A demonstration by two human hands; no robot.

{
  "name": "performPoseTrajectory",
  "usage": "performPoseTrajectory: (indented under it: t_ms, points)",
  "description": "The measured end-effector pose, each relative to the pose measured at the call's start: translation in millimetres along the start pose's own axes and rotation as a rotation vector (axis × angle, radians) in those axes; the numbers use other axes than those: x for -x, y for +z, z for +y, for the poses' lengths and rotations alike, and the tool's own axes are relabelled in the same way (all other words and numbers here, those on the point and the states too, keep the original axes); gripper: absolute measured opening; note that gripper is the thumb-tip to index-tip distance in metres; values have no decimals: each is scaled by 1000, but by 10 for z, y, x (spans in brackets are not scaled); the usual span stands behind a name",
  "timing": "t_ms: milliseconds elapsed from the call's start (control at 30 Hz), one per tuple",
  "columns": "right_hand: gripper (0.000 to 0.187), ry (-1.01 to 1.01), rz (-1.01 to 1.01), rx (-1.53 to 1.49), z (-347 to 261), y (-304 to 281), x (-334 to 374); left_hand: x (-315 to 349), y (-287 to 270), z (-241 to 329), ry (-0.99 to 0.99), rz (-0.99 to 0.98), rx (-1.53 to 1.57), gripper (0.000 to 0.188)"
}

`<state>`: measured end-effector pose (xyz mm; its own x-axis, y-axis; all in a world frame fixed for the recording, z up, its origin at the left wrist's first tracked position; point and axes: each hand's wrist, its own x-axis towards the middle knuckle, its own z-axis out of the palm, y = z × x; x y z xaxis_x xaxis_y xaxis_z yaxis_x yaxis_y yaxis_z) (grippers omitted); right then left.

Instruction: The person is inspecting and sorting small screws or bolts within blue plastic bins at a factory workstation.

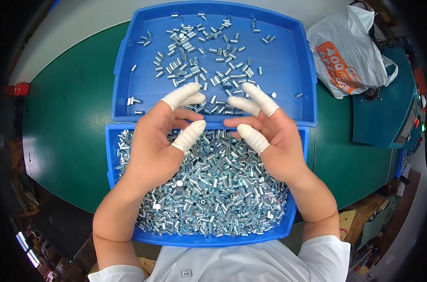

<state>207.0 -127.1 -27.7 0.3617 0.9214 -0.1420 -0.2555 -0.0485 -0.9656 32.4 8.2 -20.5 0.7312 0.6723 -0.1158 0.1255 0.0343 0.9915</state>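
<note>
My left hand point(158, 141) and my right hand point(280, 144) hover over the line where two blue trays meet. White finger cots cover the thumb and two fingers of each. Fingers on both hands are spread apart, and I see nothing held between them. Below the palms, the near tray point(212, 242) is heaped with small silvery metal sleeves point(213, 192), short cylinders that look like rivet nuts. Under my fingertips, the far tray point(281, 61) carries a loose scatter of the same sleeves, thickest in its middle. My hands hide some of the pieces beneath them.
Both trays rest on a green tabletop point(67, 117). A white plastic bag point(350, 51) with orange print sits at the far right, beside a teal machine point(387, 113) with buttons. At the far left edge is a small red object point(21, 89). Cardboard point(359, 216) shows at lower right.
</note>
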Motion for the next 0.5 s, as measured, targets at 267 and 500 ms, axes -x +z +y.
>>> performPoseTrajectory:
  t_ms: [267,500]
  points:
    - [16,-340,-66,706,-5,-73,62,138,-67,82,228,-99,-443,27]
    - [12,-363,9,699,62,-62,71,182,-85,91,313,-191,-613,29]
